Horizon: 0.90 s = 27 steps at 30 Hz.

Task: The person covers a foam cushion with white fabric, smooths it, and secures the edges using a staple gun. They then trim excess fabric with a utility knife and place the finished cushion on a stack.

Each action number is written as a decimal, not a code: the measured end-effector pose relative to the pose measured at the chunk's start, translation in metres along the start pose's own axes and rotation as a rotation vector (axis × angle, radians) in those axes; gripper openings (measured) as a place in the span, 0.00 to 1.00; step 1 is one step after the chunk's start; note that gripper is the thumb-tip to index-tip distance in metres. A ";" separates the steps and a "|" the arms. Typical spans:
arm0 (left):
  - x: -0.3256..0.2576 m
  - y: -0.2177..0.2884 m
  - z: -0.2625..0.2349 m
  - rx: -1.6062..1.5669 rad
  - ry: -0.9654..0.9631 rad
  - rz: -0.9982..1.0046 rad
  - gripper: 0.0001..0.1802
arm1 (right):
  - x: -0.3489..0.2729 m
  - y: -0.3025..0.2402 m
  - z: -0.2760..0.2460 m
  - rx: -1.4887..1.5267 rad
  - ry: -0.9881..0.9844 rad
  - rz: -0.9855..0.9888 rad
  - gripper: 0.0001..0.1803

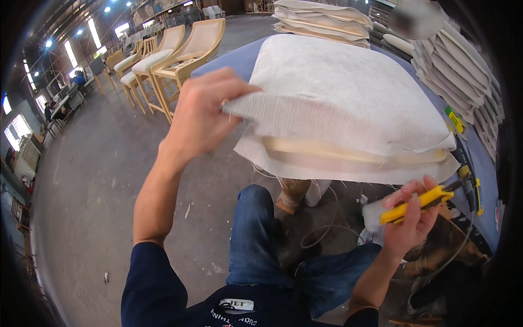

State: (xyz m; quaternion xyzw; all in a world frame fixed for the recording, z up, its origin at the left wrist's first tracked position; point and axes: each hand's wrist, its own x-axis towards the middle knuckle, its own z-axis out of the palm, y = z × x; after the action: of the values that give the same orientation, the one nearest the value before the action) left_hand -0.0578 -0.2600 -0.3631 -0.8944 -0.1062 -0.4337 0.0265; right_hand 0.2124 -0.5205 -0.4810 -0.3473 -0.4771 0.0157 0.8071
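Note:
A cushion (348,82) covered in off-white fabric lies on a blue-grey work surface in front of me. My left hand (210,109) pinches the left end of the loose fabric edge (283,111) and holds it raised. Below that edge a strip of yellowish foam (327,151) shows, with a frayed lower flap of fabric (348,170) hanging beneath it. In my right hand (408,220), near the cushion's front right corner, is a yellow utility knife (417,205). Its tip points right, away from the fabric.
Stacks of fabric-covered panels (321,22) stand behind the cushion and at the right (452,65). Dark tools with yellow parts (471,185) lie along the surface's right edge. Wooden chairs (185,52) stand at the back left. A thin hose (327,226) loops over the floor.

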 end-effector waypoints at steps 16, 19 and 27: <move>-0.028 0.000 0.021 -0.299 0.244 0.252 0.32 | 0.063 -0.054 0.030 -0.484 -0.245 -0.062 0.17; -0.042 0.032 0.026 -0.521 0.237 0.330 0.39 | 0.063 -0.061 0.058 -0.532 -0.313 -0.184 0.18; -0.035 0.063 0.061 -0.717 0.279 -0.236 0.30 | 0.055 -0.025 0.181 -0.364 -0.207 -0.538 0.18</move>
State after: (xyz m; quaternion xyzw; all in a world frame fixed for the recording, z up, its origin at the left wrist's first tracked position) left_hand -0.0178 -0.3187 -0.4256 -0.7612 -0.0453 -0.5605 -0.3232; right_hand 0.0933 -0.4208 -0.3695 -0.3440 -0.6262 -0.2482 0.6542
